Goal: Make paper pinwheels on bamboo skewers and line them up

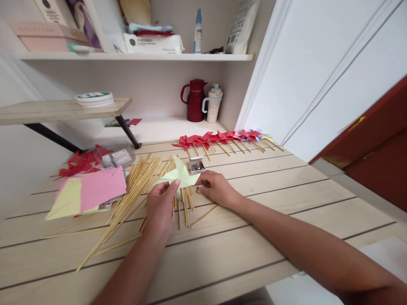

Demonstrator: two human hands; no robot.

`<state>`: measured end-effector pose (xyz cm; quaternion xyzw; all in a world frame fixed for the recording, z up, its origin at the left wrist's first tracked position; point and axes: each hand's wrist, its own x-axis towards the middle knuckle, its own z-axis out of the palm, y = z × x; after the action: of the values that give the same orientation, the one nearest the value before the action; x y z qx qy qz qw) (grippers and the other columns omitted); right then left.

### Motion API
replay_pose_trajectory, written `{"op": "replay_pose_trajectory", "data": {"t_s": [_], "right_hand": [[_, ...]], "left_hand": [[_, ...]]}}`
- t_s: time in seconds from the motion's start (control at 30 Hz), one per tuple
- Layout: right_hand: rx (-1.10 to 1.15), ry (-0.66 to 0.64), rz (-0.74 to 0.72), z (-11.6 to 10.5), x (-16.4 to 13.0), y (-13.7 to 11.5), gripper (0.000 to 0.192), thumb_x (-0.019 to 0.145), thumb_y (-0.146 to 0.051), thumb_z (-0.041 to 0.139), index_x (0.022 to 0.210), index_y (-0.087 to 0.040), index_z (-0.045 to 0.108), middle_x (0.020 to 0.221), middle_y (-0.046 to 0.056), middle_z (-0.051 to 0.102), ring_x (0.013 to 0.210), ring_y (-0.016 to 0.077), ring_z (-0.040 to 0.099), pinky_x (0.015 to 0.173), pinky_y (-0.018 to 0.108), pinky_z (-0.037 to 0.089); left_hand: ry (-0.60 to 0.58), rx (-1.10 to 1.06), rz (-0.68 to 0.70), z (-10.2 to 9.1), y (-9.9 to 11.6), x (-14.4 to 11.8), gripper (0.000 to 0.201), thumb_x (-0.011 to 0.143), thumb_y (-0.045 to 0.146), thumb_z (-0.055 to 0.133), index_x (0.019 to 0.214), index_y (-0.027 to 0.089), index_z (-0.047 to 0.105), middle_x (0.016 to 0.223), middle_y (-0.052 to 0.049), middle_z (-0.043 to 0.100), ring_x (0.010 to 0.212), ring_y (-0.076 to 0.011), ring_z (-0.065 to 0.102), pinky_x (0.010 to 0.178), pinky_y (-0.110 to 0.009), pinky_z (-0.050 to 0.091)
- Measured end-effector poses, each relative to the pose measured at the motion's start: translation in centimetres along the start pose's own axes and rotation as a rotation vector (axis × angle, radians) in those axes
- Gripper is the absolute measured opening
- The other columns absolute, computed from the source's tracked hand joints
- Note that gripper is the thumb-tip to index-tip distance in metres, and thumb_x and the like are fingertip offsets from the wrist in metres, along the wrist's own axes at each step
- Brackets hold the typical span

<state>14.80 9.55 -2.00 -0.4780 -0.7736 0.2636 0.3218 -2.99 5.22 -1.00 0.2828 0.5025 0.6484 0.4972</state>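
Note:
My left hand point(162, 203) is closed on a pale green paper pinwheel point(180, 174), its thumb pressed near the folded centre. Just right of the pinwheel, my right hand point(216, 187) rests low at the tabletop with fingers curled and thumb near the fingertips. A tiny dark speck shows by those fingertips, too small to name. Behind them stands a small open box point(197, 165) of little metal pieces. Thin wooden sticks point(135, 184) lie in a loose heap left of and beneath the pinwheel. One single stick point(205, 216) lies below my right hand.
Finished red pinwheels point(219, 137) on sticks line the table's back edge. Pink paper point(103, 188) and yellow paper point(68, 199) lie left, near red paper pieces point(81, 163). A red jug point(195, 101) and a cup point(214, 103) stand behind. A raised wooden shelf point(57, 109) overhangs the left.

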Motion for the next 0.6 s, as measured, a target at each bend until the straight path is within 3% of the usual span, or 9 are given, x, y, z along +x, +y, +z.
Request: {"op": "replay_pose_trajectory", "data": {"t_s": [0.6], "right_hand": [[0.040, -0.001, -0.002, 0.03, 0.09, 0.76, 0.016, 0.076, -0.011, 0.074, 0.087, -0.022, 0.076, 0.085, 0.001, 0.065, 0.071, 0.0127, 0.057, 0.070, 0.026, 0.045]], "left_hand": [[-0.004, 0.028, 0.018, -0.02, -0.27, 0.13, 0.032, 0.059, 0.035, 0.087, 0.080, 0.016, 0.073, 0.083, -0.003, 0.074, 0.076, -0.0164, 0.065, 0.080, -0.031, 0.049]]}}
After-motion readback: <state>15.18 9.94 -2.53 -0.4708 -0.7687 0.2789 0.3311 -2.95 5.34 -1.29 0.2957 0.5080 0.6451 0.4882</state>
